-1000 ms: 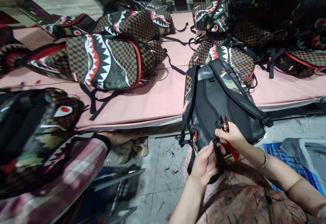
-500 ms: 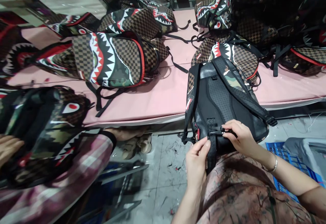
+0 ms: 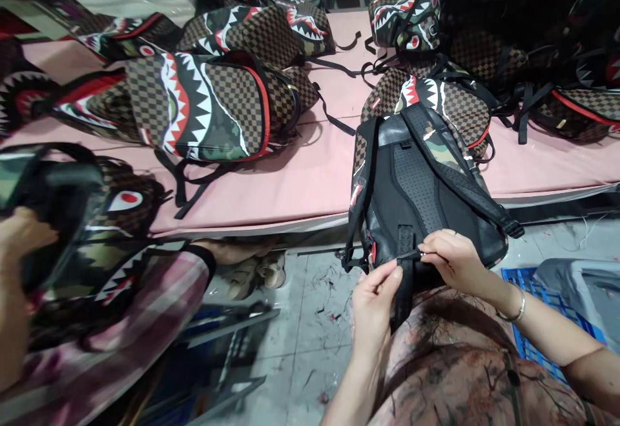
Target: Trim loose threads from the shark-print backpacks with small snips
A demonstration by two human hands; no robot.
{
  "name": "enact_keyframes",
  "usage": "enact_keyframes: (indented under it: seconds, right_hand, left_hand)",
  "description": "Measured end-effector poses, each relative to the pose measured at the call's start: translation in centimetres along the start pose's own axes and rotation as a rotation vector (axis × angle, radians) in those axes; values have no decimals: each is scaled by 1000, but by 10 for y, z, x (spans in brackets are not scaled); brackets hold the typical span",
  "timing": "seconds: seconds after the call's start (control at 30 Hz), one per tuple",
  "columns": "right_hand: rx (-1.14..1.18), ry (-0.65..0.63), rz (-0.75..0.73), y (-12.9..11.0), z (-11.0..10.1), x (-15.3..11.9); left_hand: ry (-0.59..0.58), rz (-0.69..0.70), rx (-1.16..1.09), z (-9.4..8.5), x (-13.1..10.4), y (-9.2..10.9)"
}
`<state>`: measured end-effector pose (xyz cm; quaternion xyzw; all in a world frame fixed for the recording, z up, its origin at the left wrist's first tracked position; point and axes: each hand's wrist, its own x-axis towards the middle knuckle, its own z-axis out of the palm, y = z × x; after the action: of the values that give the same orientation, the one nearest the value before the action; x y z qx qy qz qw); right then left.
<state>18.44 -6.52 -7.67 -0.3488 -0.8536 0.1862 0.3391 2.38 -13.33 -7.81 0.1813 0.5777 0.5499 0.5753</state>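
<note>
A black-backed backpack (image 3: 416, 181) leans against the table edge and my lap, its padded back and straps facing up. My right hand (image 3: 450, 255) is closed on a small dark pointed tool (image 3: 411, 255), whose tip lies across the black webbing near the pack's lower end. Close to that tip, my left hand (image 3: 378, 290) pinches with thumb and forefinger at the webbing's edge; what lies between the fingertips is too small to make out. A silvery bracelet circles my right wrist.
Patterned backpacks (image 3: 194, 106) with shark teeth lie along the pink table (image 3: 290, 187). At the left, a person's hand (image 3: 24, 235) is at another backpack (image 3: 116, 239). A blue crate (image 3: 537, 323) stands at my right, and sandals (image 3: 256, 274) lie under the table.
The tool's tip has come down from the webbing to beside my left fingertips, and its blades look closer together. The other person's hand at the left has moved up and right.
</note>
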Motion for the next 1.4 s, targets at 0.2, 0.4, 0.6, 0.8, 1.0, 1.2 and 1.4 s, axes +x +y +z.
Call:
enact_keyframes:
  seconds: [0.2,0.4,0.6,0.8,1.0,1.2,1.4]
  right_hand:
    - [-12,-16,-15,7,-5,-5]
    - [-80,-116,-52,6,-7,0]
    - [55,-95,-34,4,-8,2]
    - [168,-90,13,3,-11,3]
    - [433,-11,291,14,-20,7]
    - [669,57,654,29,-16,34]
    - [707,130,654,33,6,89]
  left_hand:
    - [-7,-35,-35,-1,6,-1]
    - [11,-30,20,-2,4,-4]
    - [-9,-51,79,-4,5,-1]
    - [-202,-20,212,-10,15,9]
    - [-587,71,489,-41,39,50]
    - [93,292,307,-46,130,72]
    - [-213,49,152,-19,154,83]
